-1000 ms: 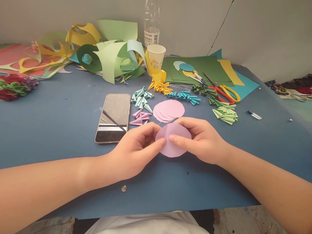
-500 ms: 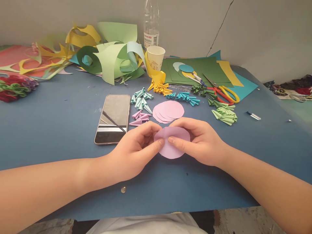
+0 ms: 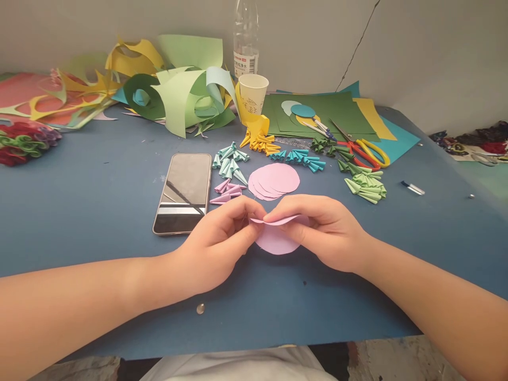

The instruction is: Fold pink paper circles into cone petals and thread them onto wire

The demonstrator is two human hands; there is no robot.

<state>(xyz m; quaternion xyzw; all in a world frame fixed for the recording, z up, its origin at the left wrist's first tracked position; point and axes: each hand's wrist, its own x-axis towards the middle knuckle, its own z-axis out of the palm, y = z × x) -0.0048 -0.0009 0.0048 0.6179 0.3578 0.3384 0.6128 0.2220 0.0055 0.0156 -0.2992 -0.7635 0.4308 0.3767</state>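
Observation:
A round pink-purple paper disc (image 3: 278, 241) is held between both hands near the front of the blue table, its far edge bent over toward me. My left hand (image 3: 222, 246) pinches its left side between thumb and fingers. On the right side, my right hand (image 3: 329, 233) grips the disc, the index finger on the folded edge and the thumb partly hidden under it. Just beyond the hands lies a pile of pink paper discs (image 3: 275, 181). Small pink paper cones (image 3: 228, 191) lie to the left of that pile.
A phone (image 3: 182, 193) lies left of the cones. Farther back are light blue cones (image 3: 231, 161), yellow cones (image 3: 264, 143), blue cones (image 3: 304, 159), green cones (image 3: 367, 186), scissors (image 3: 363, 153), a paper cup (image 3: 253, 92), a bottle (image 3: 246, 42) and paper scraps (image 3: 178, 100).
The disc's far edge has folded over toward me. My right index finger has come over that edge, and my right thumb has slipped partly out of sight.

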